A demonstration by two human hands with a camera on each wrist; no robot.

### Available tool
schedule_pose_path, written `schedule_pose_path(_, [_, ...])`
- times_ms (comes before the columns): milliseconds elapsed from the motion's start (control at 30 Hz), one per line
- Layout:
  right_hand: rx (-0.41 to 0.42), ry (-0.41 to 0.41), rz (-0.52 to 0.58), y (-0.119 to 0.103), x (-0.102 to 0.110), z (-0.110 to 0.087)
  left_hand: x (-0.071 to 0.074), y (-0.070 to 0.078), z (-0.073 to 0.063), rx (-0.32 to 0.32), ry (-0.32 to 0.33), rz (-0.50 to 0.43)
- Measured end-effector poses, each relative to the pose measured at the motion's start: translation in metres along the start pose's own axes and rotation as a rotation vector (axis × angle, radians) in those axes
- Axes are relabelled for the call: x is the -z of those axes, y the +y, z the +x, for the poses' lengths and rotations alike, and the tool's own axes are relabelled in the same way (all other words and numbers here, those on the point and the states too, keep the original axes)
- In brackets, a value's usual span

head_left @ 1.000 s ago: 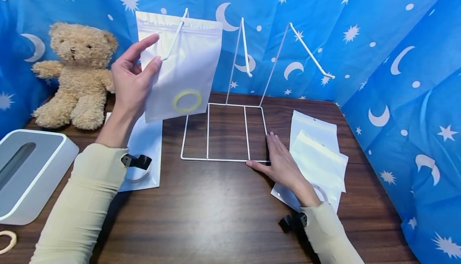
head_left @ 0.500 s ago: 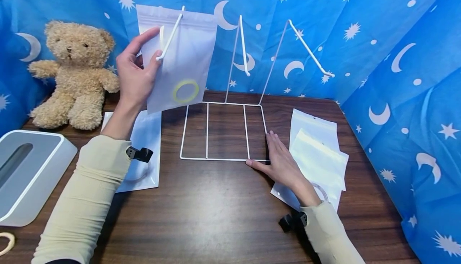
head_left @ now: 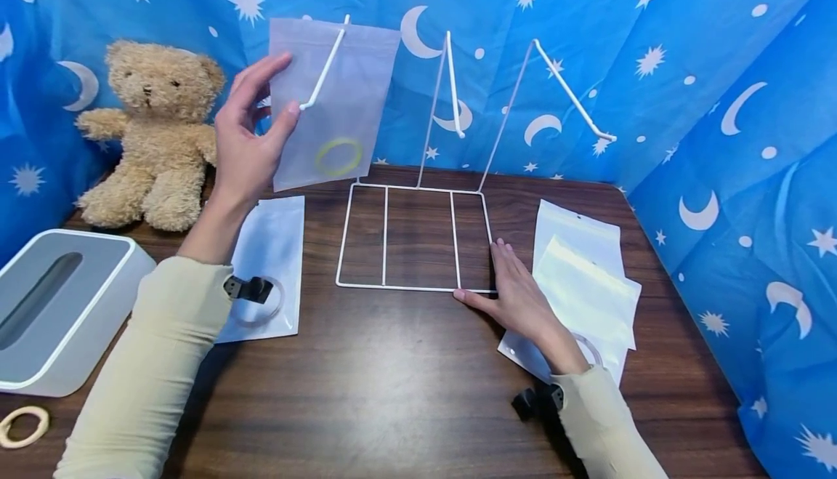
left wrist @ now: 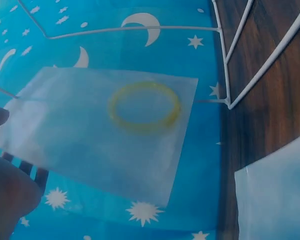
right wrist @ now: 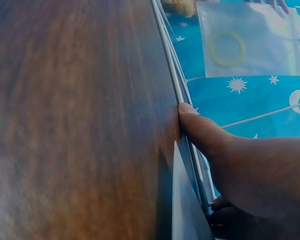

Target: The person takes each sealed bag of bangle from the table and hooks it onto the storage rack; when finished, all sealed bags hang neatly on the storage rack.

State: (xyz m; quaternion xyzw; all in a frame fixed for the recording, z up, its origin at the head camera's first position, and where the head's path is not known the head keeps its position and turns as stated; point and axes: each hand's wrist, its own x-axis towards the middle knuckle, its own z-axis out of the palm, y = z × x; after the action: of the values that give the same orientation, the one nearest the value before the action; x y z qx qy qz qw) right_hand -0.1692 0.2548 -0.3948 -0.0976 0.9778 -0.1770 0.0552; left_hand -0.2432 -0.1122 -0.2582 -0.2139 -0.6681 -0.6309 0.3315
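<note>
A white translucent zip bag (head_left: pixel 340 94) with a yellow ring (head_left: pixel 338 157) inside hangs from the left hook of a white wire rack (head_left: pixel 418 187). At the bag's left edge is my left hand (head_left: pixel 251 126), thumb and index finger spread apart in front of it. The thumb tip lies right by the hook's end. In the left wrist view, the bag (left wrist: pixel 100 130) shows the ring (left wrist: pixel 145 127) through its film. My right hand (head_left: pixel 519 297) rests with extended fingers at the rack base's front right corner, its thumb on the front bar.
White bags (head_left: pixel 578 283) overlap on the table at right, partly under my right forearm. Another bag (head_left: pixel 277 246) with a ring lies at left. A teddy bear (head_left: pixel 157 137), a grey-topped box (head_left: pixel 72 304) and a loose ring (head_left: pixel 25 427) are farther left. Two more rack hooks stand bare.
The hanging bag has slid back along the hook toward the rack's upright, away from me. My left hand stays near the hook's end with its fingers apart. The right hand has kept its place.
</note>
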Motion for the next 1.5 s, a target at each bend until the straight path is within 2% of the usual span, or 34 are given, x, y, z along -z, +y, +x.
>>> schedule_pose_path(133, [0.000,-0.002,0.004,-0.001,-0.002,0.000,0.017,0.011,-0.023,0.043,-0.008,0.096])
schedule_pose_path(233, [0.006,-0.004,0.008,-0.001,-0.003,0.000,0.033,0.009,-0.044,0.121,-0.017,0.204])
schedule_pose_path(333, [0.018,-0.003,0.002,0.000,-0.002,0.000,0.049,0.001,-0.065,0.267,-0.007,0.335])
schedule_pose_path(400, [0.023,-0.001,-0.002,0.000,-0.002,0.001,0.058,-0.004,-0.075,0.373,-0.031,0.428])
schedule_pose_path(467, [0.027,0.003,-0.006,0.001,-0.002,0.001,0.067,-0.005,-0.082,0.488,-0.091,0.530])
schedule_pose_path(567, [0.023,0.002,0.003,0.002,-0.001,0.002,0.075,-0.006,-0.085,0.620,-0.254,0.679])
schedule_pose_path(700, [0.018,-0.005,0.008,0.003,0.000,0.001,0.086,-0.011,-0.086,0.740,-0.459,0.853])
schedule_pose_path(800, [0.017,-0.006,0.006,0.003,0.000,0.001,0.094,-0.017,-0.089,0.774,-0.516,0.951])
schedule_pose_path(1000, [0.014,-0.011,0.004,0.002,0.000,0.000,0.096,-0.027,-0.099,0.866,-0.537,1.127])
schedule_pose_path(1133, [0.014,-0.016,0.002,0.001,0.000,0.000,0.094,-0.032,-0.104,0.909,-0.552,1.193])
schedule_pose_path(1300, [0.017,-0.015,0.007,0.001,0.001,0.000,0.095,-0.036,-0.105,0.879,-0.527,1.173])
schedule_pose_path(1500, [0.019,-0.015,0.011,0.001,0.000,-0.001,0.100,-0.039,-0.105,0.829,-0.441,1.004])
